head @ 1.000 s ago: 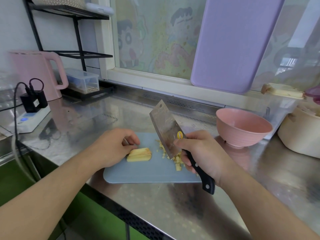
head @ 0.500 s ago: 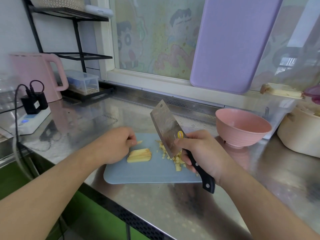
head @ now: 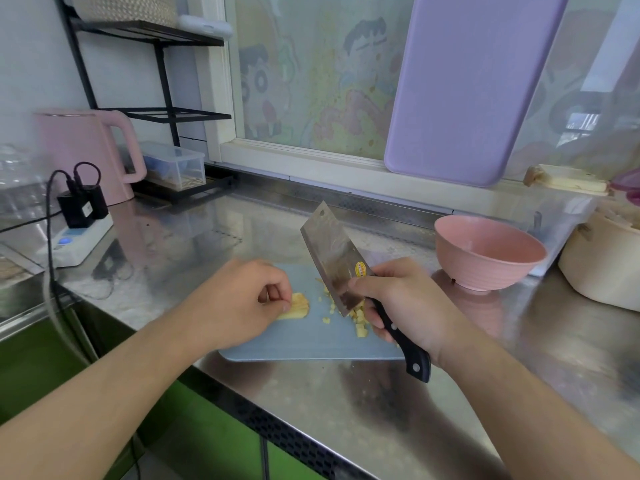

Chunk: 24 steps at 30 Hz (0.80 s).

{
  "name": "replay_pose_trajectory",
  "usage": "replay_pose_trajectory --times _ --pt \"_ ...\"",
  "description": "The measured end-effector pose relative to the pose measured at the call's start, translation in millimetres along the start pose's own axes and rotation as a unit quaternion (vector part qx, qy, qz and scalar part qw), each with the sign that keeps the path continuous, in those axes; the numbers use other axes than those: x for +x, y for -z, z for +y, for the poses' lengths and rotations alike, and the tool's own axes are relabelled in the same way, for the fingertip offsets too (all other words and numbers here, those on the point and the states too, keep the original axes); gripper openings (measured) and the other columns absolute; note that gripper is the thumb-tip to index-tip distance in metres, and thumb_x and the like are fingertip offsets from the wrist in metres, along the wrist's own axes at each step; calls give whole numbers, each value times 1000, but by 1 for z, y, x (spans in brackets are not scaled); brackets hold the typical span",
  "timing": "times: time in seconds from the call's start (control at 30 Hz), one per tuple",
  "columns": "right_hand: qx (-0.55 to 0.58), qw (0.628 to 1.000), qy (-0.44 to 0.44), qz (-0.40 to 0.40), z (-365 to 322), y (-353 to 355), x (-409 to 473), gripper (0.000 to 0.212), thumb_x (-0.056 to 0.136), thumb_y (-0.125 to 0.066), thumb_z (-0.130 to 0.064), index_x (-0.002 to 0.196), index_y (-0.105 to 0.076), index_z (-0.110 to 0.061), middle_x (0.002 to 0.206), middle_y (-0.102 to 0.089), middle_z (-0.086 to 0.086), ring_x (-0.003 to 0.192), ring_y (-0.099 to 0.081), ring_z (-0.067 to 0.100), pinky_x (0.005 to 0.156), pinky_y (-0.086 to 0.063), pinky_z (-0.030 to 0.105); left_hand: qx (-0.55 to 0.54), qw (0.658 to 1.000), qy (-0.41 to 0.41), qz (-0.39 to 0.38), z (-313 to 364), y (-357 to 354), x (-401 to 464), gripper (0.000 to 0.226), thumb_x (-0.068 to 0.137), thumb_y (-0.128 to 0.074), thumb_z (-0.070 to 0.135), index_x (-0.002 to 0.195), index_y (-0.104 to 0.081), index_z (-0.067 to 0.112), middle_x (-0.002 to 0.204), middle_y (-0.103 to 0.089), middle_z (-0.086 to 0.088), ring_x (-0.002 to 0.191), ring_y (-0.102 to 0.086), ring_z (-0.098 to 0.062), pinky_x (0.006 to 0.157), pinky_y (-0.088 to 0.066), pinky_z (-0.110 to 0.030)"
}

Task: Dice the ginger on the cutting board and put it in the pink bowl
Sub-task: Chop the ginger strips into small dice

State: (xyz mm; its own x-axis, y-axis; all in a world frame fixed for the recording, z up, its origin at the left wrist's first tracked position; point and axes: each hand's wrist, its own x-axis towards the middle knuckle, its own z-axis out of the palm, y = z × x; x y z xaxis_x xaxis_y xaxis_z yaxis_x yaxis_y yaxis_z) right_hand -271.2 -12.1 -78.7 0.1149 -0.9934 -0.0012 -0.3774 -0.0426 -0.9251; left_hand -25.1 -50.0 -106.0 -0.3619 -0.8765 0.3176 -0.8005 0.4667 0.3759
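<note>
yellow ginger piece (head: 298, 306) now pinched by left hand (head: 239, 303), repositioned; right hand (head: 401, 299) grips cleaver (head: 334, 261) raised; dicing resumes.

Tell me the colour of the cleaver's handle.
Black, with small metal rivets, on the cleaver's handle in the head view.

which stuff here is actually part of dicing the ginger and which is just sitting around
In use: ginger piece, diced bits, cleaver, cutting board, pink bowl, left hand, right hand.

Lying about: kettle, power strip, purple board, clear box.
</note>
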Motion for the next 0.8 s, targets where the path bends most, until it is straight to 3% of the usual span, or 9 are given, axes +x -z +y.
replay_pose_trajectory --times 0.1,0.2,0.33,0.5,0.67,0.8 --pt "-3 1000 -5 1 -1 -1 0 37 100 -61 -17 64 -55 -8 54 -48 15 44 -40 24 44 -33 23 -25 999 -4 26 -4 -2 -2 12 89 -79 28 89 -71 36 93 -61 18 91 -57 2 74 -41 -11" --pt "3 1000 -22 -2 -1 -2 -1 33 98 -61 -16 72 -58 4 56 -47 17 48 -40 26 46 -32 28 -41 999 16 -8 -8 -6 -5 30 85 -82 39 108 -64 43 108 -58 26 101 -55 7 81 -41 -11" --pt "-1 999 -45 -1 -3 -6 -2 43 91 -59 -10 49 -49 -18 58 -46 17 45 -38 23 46 -29 27 -29 999 31 -10 -6 -11 -5 13 87 -80 38 97 -72 40 95 -68 25 92 -60 8 74 -45 -13" --pt "0 997 -75 9 -1 -20 -3 18 89 -53 -6 73 -46 -10 58 -48 16 43 -42 23 44 -31 23 -28 998 59 26 -7 -18 -6 10 88 -77 39 96 -71 38 94 -67 21 89 -61 3 75 -50 -19" --pt "-8 996 -85 24 3 -30 -4 23 88 -50 -2 66 -48 -9 54 -51 15 37 -45 23 43 -35 23 -31 994 74 79 -8 -28 -9 12 88 -75 39 97 -68 35 94 -63 19 89 -58 1 75 -45 -17" --pt "-50 994 -90 35 6 -28 1 19 87 -50 -3 68 -53 -4 53 -52 14 36 -47 23 43 -36 23 -48 994 73 71 -10 -31 -9 19 88 -75 40 106 -68 38 101 -63 19 91 -58 2 75 -43 -13"
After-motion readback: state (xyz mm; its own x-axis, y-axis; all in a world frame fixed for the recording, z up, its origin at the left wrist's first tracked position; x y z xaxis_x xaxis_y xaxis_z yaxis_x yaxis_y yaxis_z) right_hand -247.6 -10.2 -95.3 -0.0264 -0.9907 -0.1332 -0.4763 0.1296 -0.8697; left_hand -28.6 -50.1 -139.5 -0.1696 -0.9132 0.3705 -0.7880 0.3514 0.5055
